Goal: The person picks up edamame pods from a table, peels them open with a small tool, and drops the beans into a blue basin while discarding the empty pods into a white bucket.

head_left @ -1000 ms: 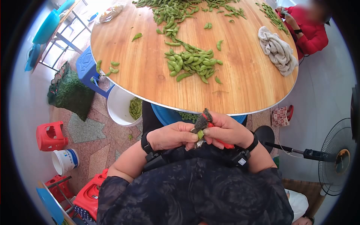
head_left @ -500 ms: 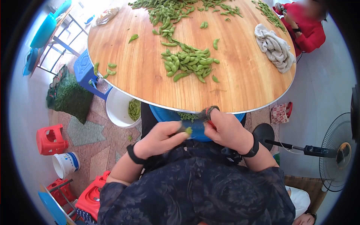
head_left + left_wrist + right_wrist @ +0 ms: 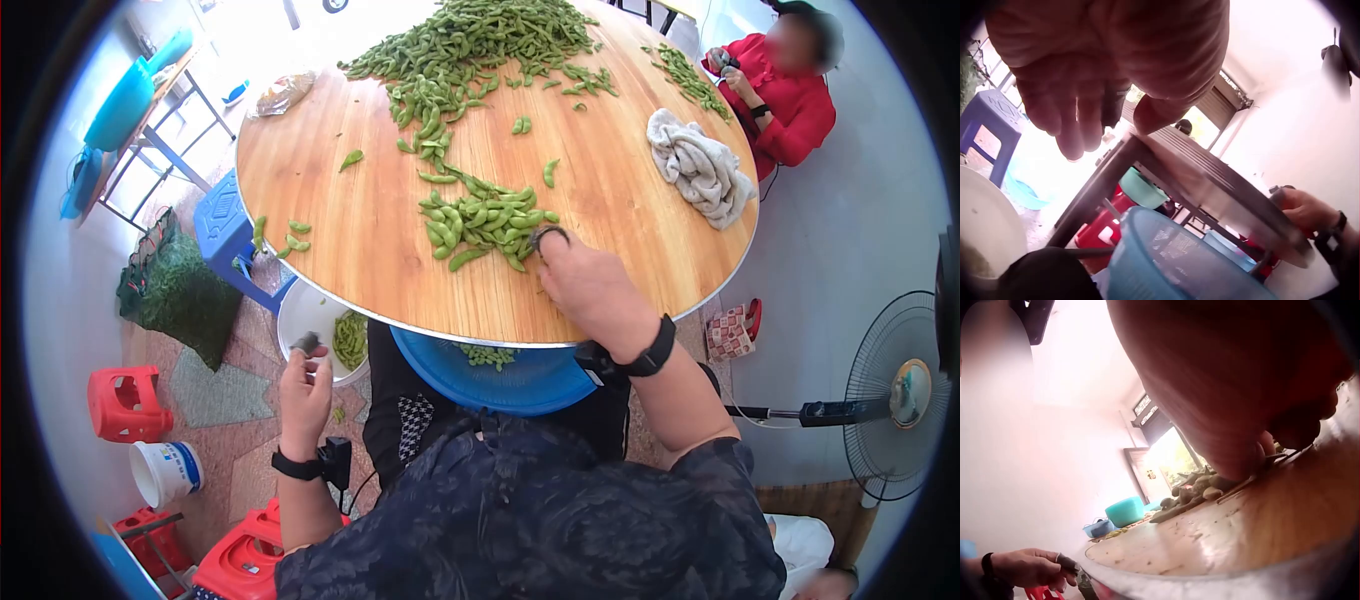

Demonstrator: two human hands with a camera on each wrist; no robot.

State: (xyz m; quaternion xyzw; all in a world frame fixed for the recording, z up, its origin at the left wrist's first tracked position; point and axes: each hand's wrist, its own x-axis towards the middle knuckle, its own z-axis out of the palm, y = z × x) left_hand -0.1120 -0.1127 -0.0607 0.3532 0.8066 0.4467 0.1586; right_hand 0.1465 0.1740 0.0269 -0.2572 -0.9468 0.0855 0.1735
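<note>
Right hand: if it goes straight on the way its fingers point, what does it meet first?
The near pile of pods on the table. The right hand points up-left at it, and its fingers look to be at the pile's edge already, though contact is unclear.

Upper garment: dark navy top [image 3: 530,520] with a tone-on-tone floral print, loose fit, sleeves ending above the elbow. Lower garment: black trousers [image 3: 390,400]. A black-and-white houndstooth panel [image 3: 412,440] shows at the waist.

Left wrist: black strap [image 3: 290,463], snug, carrying a small boxy black camera unit [image 3: 335,460] on the inner side. A thin black cable [image 3: 352,495] runs from the unit toward the top.

Right wrist: broader black strap [image 3: 655,350], plain and matte, with a black unit [image 3: 598,360] fixed at its inner edge.

Left hand [image 3: 305,385] and right hand [image 3: 590,290]: bare. No legible markings on either strap or unit.
</note>
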